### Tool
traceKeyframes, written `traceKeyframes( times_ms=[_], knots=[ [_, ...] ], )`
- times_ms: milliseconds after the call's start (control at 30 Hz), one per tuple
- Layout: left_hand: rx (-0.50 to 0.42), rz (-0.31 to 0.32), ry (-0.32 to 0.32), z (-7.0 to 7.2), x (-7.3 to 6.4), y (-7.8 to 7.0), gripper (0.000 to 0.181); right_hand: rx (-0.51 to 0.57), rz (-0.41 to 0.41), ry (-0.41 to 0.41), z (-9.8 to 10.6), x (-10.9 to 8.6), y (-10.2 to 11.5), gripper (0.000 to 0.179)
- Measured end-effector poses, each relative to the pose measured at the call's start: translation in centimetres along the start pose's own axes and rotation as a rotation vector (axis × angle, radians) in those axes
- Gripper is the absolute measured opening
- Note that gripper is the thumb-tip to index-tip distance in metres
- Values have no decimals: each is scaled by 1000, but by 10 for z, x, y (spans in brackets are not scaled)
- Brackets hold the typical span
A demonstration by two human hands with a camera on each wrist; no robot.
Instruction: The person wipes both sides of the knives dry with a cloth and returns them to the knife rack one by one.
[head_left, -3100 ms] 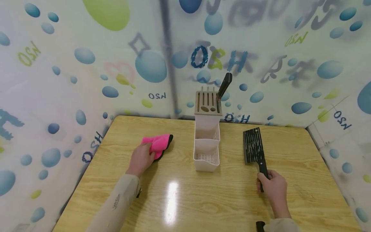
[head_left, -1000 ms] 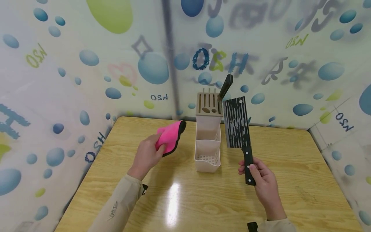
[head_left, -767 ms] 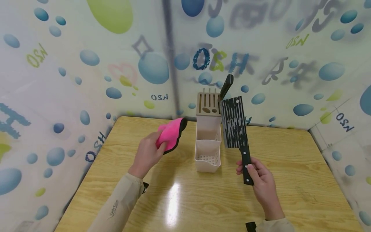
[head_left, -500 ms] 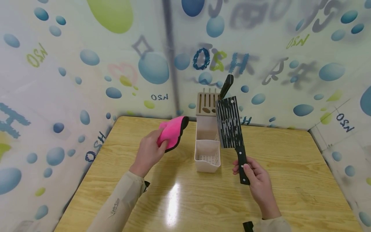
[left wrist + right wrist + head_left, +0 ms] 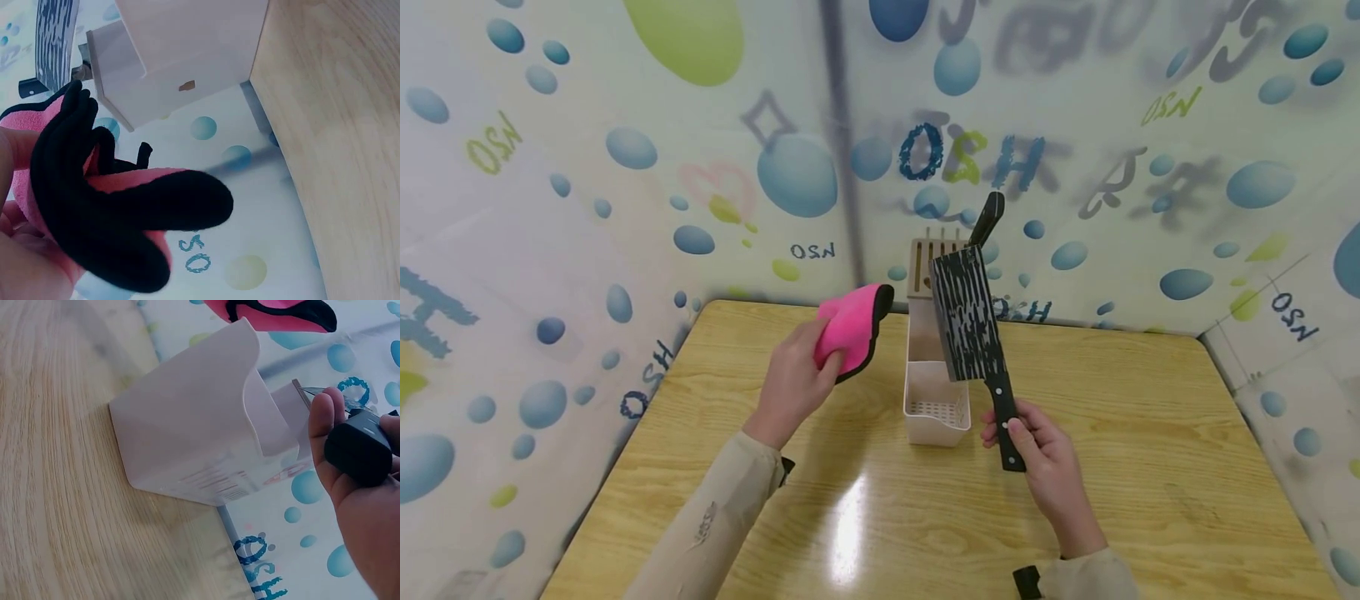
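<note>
My left hand [image 5: 797, 375] pinches a folded pink cloth with black edging [image 5: 852, 327], raised left of the knife holder. In the left wrist view the cloth's thick black hem [image 5: 81, 187] bulges out past the fingers. My right hand [image 5: 1045, 458] grips the black riveted handle of a cleaver [image 5: 967, 321], its black-and-silver streaked blade pointing up and leaning left. The blade overlaps part of the white knife holder [image 5: 937, 427] in the head view, hiding some of its slotted brown top [image 5: 917, 267]. From the right wrist view, the butt of the handle [image 5: 359, 450] lies across my fingers.
A black-handled knife [image 5: 988, 218] stands in the holder's right rear slot. The holder rests on a wooden table [image 5: 1120, 417] close to its back edge. A wall covering with blue bubbles [image 5: 797, 175] encloses the back and both sides.
The cleaver has come up from the table's right side and moved left, now in front of the holder. My left hand has lifted the cloth and brought it rightward, nearer the holder.
</note>
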State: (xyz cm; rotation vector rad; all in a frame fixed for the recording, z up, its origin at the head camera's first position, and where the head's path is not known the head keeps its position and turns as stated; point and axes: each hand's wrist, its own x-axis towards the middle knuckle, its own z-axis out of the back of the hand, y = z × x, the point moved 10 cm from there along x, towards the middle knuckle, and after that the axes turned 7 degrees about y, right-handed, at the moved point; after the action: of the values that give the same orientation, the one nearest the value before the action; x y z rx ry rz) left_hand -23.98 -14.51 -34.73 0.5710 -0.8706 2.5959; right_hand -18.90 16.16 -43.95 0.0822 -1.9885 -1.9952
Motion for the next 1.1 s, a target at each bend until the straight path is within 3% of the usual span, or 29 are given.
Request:
traceKeyframes(
  times_ms=[467, 733, 900, 1100],
  knots=[
    [49, -99, -24, -1, 18, -25, 39, 44, -54, 57, -26, 3, -4, 37],
    [86, -178, -33, -3, 27, -43, 43, 85, -44, 89, -35, 5, -4, 35],
    [107, -219, -14, -7, 31, -50, 61, 70, -29, 104, -39, 5, -2, 35],
    [198, -292, 7, -13, 32, -59, 64, 48, 9, 121, -43, 5, 0, 32]
  ],
)
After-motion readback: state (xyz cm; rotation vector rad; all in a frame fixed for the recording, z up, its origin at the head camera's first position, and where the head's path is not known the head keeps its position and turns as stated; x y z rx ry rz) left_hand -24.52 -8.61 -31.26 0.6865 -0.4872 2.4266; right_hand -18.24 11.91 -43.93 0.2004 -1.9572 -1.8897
